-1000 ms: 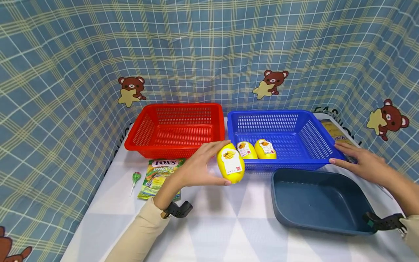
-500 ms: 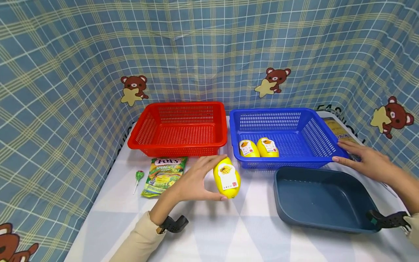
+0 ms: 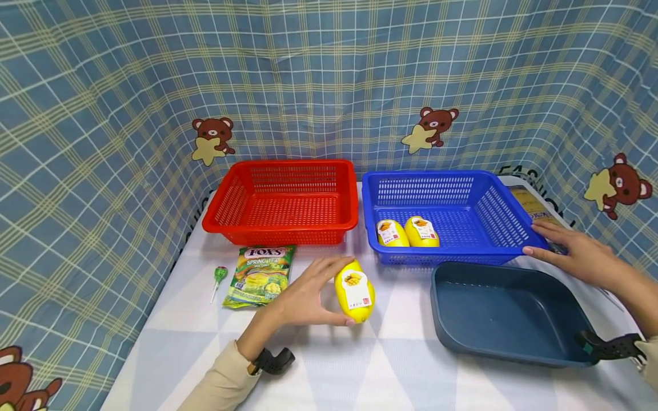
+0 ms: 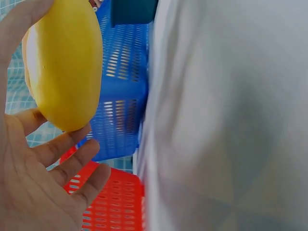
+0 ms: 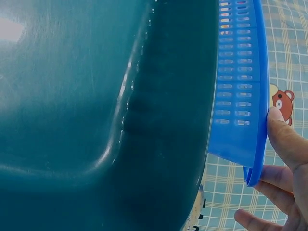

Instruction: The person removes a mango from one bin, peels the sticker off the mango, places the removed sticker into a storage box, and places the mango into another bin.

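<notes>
The left hand (image 3: 303, 297) is held out over the bench (image 3: 360, 365), its forearm in a cream sleeve and a dark strap worn at the wrist. Its fingers (image 4: 72, 163) are curved, with the thumb set opposite them, so that a yellow egg-shaped container (image 3: 354, 290) is pinched upright between them. The right hand (image 3: 576, 257) is stretched out at the right, palm down. Its fingers (image 5: 284, 137) are laid nearly straight against the near right corner of the blue basket (image 3: 501, 225), the thumb resting along the rim.
</notes>
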The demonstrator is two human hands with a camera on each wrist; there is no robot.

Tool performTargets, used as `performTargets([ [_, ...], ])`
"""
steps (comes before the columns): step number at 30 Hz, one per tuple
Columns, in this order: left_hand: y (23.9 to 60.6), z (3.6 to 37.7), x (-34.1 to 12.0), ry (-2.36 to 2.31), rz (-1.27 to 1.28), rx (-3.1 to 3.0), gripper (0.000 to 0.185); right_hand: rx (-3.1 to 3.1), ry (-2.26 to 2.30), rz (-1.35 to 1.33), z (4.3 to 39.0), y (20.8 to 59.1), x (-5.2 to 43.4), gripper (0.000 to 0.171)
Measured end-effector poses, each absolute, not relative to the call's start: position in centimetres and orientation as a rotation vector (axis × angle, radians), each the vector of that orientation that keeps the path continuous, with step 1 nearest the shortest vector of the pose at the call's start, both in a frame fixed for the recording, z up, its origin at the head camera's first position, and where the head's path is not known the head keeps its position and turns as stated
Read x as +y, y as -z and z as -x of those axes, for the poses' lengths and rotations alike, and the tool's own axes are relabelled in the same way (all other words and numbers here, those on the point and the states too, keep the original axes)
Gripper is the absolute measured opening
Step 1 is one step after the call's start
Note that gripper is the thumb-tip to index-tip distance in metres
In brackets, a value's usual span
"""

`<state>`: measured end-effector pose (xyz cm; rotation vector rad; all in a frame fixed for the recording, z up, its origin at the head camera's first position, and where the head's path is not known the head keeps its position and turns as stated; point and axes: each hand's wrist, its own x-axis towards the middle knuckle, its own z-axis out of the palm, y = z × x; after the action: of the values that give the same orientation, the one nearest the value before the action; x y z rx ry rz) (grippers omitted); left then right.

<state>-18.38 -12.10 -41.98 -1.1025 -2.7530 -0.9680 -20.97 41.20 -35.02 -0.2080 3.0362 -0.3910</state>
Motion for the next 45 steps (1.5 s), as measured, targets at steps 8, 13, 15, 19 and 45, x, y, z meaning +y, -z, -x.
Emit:
performTargets([
  [8, 43.1, 18.2, -12.3, 0.954, 1.101, -2.805, 0.109, 3.036, 0.395, 0.226, 20.9, 35.0, 41.0, 0.084],
  [13, 43.4, 18.1, -12.4, 0.973, 1.118, -2.811, 0.111, 3.039, 0.392, 0.227, 20.8, 34.9, 41.0, 0.085],
  [15, 43.6, 18.1, -12.4, 0.993, 1.127, -2.813, 0.11, 3.04, 0.393, 0.225, 20.8, 34.9, 41.0, 0.086],
  [19, 44.2, 18.1, -12.5, 1.025, 1.123, -2.84, 0.112, 3.037, 0.4, 0.233, 20.8, 34.9, 40.9, 0.085],
  [45, 45.5, 18.2, -12.4, 1.067, 1.083, -2.926, 0.119, 3.405, 0.311, 0.731, 19.4, 33.6, 34.5, 0.057],
])
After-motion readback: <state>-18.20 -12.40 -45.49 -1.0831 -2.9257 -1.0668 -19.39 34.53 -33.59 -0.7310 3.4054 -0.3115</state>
